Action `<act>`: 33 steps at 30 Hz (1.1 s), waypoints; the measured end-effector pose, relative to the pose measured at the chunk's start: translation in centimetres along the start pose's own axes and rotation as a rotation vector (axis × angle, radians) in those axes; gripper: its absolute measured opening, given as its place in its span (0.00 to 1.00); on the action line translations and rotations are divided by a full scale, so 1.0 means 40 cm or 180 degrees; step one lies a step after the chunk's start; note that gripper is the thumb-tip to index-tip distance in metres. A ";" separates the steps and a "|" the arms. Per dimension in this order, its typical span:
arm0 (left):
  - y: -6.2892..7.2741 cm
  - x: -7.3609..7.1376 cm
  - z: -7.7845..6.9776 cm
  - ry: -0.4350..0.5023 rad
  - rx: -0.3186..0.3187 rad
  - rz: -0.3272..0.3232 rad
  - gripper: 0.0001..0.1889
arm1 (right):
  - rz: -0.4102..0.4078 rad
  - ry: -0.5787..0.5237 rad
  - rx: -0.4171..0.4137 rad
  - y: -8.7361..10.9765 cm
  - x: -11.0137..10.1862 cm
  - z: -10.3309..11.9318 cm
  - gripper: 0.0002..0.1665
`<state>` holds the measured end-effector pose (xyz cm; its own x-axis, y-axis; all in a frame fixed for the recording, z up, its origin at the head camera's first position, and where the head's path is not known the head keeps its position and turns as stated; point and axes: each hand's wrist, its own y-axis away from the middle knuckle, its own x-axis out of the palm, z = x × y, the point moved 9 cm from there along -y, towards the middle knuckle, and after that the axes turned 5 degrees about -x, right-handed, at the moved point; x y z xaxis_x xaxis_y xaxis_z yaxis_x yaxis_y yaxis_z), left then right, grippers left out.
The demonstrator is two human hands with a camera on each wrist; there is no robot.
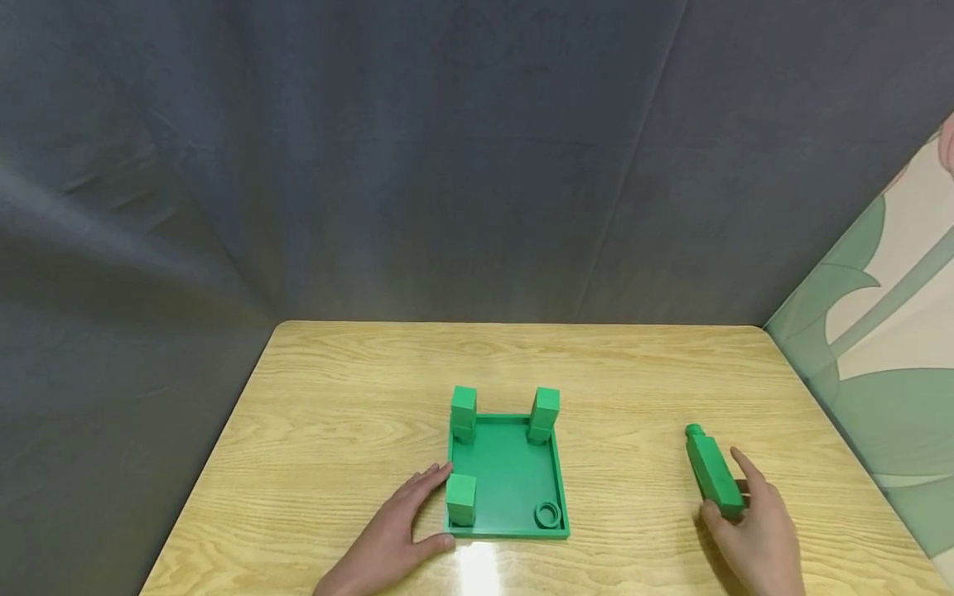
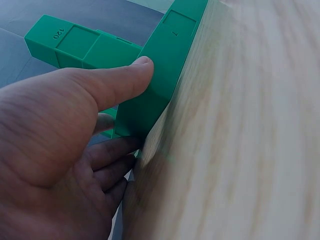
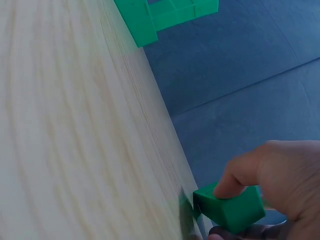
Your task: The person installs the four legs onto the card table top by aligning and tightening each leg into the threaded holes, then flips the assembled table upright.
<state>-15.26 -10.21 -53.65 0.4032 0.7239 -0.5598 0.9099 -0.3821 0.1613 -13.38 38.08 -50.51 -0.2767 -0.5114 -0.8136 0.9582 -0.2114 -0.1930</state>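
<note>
A green square tray (image 1: 514, 480) lies on the table with upright green posts at three corners: far left (image 1: 464, 410), far right (image 1: 546, 411) and near left (image 1: 462, 497). A round socket ring (image 1: 547, 515) shows at the near right corner. My left hand (image 1: 398, 530) rests against the tray's near left corner, thumb on the near wall, fingers fairly straight along the left side. Off to the right, my right hand (image 1: 760, 530) holds a loose green square post (image 1: 714, 472) by its near end, thumb and fingers on opposite sides. A round peg (image 1: 695, 430) points away from me.
Wood-grain table (image 1: 343, 389) surrounds the tray, and its far edge meets a dark grey cloth (image 1: 447, 207). A patterned cloth (image 1: 894, 372) hangs beyond the right edge. Numbers are moulded into the near left post (image 2: 60, 34) and the tray wall (image 2: 175, 32).
</note>
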 end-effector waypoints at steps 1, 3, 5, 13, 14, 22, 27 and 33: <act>0.000 0.000 0.000 -0.0002 0.0001 0.0003 0.48 | -0.0044 -0.0029 0.0039 0.001 -0.005 -0.002 0.55; 0.001 0.000 -0.001 -0.0004 0.0005 0.0012 0.48 | -0.0173 -0.0095 0.0122 0.004 -0.018 -0.002 0.52; 0.002 0.000 -0.001 -0.0005 0.0003 0.0020 0.48 | -0.0319 -0.0174 0.0233 0.010 -0.029 -0.002 0.49; 0.006 -0.003 -0.003 0.0020 -0.0004 0.0015 0.48 | -0.1158 -0.0593 0.0466 0.035 -0.073 0.008 0.39; 0.006 -0.003 -0.003 0.0022 -0.0005 0.0016 0.48 | -0.1273 -0.0627 0.0449 0.038 -0.079 0.009 0.38; 0.000 0.001 -0.003 -0.0002 0.0017 0.0036 0.48 | -0.1794 -0.1122 0.0104 0.050 -0.105 0.024 0.30; -0.001 0.003 -0.001 -0.0009 0.0037 0.0028 0.48 | -0.1743 -0.1359 -0.0061 0.045 -0.109 0.052 0.32; 0.002 0.002 0.004 0.0007 0.0043 0.0007 0.48 | -0.1632 -0.1453 -0.0271 0.044 -0.111 0.119 0.33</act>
<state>-15.15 -10.28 -53.80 0.4055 0.7244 -0.5576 0.9076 -0.3915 0.1515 -10.82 36.02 -44.61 -0.6815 -0.6677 -0.2996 0.6955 -0.4635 -0.5491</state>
